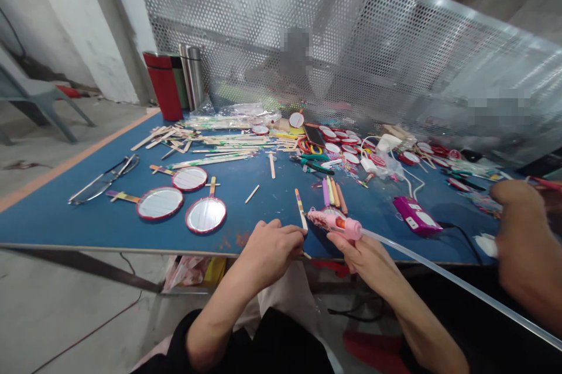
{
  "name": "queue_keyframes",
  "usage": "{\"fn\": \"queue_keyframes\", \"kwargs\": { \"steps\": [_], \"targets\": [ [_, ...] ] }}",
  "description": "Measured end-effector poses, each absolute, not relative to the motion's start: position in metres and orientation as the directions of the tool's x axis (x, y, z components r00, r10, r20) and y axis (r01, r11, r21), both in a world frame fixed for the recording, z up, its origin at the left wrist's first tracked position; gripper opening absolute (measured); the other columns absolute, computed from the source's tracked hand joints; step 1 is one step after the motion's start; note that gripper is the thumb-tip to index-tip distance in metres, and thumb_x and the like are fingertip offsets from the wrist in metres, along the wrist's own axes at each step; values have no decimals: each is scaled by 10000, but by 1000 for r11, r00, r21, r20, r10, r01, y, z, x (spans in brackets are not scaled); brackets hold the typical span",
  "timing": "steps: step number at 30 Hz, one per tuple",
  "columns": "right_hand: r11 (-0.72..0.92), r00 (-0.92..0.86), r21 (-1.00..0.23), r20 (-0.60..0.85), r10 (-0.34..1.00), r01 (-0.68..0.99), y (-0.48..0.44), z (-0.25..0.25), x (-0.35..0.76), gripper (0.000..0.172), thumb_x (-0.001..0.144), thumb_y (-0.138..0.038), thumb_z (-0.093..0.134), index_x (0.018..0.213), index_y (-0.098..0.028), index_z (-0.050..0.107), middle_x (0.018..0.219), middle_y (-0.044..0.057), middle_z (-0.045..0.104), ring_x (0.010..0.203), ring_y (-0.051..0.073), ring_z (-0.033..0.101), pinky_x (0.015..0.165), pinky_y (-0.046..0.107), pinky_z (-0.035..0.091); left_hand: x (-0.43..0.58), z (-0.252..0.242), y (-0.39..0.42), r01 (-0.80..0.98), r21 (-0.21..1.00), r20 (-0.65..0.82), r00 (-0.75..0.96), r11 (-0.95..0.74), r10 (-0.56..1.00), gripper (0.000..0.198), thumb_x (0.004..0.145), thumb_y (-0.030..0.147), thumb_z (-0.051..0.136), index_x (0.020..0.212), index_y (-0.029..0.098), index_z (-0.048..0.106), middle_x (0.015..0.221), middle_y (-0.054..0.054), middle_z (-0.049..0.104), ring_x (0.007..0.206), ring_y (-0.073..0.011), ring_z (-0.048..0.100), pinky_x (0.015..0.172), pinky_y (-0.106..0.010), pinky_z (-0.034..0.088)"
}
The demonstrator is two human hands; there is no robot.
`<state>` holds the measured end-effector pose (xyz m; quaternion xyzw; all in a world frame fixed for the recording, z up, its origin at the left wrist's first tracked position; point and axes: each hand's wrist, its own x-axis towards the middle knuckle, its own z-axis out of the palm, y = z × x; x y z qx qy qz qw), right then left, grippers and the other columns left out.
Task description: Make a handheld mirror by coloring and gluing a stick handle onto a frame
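Note:
My left hand [277, 240], at the table's front edge, has its fingers closed on the near end of a craft stick [301, 205]. The stick points away from me, and its far end is coloured purple and orange. In my right hand [364, 257] is a pink glue gun [336, 223], its nozzle close beside the stick; I cannot tell whether they touch. A long clear glue stick [439, 268] runs out of the gun's back toward the lower right. Just beyond the gun lie several crayons [336, 195], with a round mirror partly hidden under them.
Round red-rimmed mirrors [205, 214] with stick handles and eyeglasses [105, 179] lie left. Craft sticks [237, 143], pliers [314, 162] and more mirrors fill the back. A purple box [415, 216] with cables sits right, near another person's arm [522, 239]. Bottles [163, 86] stand back left.

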<state>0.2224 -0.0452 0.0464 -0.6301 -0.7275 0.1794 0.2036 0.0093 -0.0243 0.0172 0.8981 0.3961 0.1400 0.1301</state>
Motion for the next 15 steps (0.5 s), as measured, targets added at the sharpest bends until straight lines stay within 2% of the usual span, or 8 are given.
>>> {"fn": "queue_keyframes", "kwargs": {
  "steps": [3, 7, 11, 15],
  "targets": [
    [185, -157, -539, 97, 983, 822, -46, 46, 223, 361, 900, -445, 459, 749, -237, 712, 522, 0, 615, 658, 221, 650, 583, 286, 473, 9, 18, -24, 674, 343, 150, 649, -655, 746, 183, 957, 296, 471, 936, 250, 646, 1234, 54, 662, 835, -181, 564, 612, -296, 336],
    [190, -163, -554, 99, 982, 810, -48, 47, 224, 359, 903, -426, 460, 695, -252, 697, 488, -3, 589, 668, 230, 657, 611, 296, 492, 9, 18, -24, 672, 345, 144, 651, -655, 745, 173, 950, 294, 483, 920, 247, 646, 1239, 51, 660, 842, -180, 567, 609, -300, 334],
    [179, -173, -560, 65, 983, 809, -53, 48, 225, 409, 905, -419, 456, 572, -263, 635, 396, -21, 501, 580, 216, 627, 588, 296, 487, 10, 17, -23, 677, 345, 139, 648, -650, 749, 164, 944, 297, 494, 926, 251, 650, 1224, 46, 667, 836, -180, 566, 602, -300, 325],
    [153, -152, -559, 50, 987, 815, -58, 45, 229, 471, 911, -455, 439, 500, -265, 566, 350, -34, 456, 424, 172, 532, 480, 272, 443, 10, 17, -24, 684, 340, 134, 644, -646, 753, 168, 944, 307, 492, 922, 256, 651, 1193, 54, 680, 831, -186, 565, 597, -296, 319]
  ]
}}
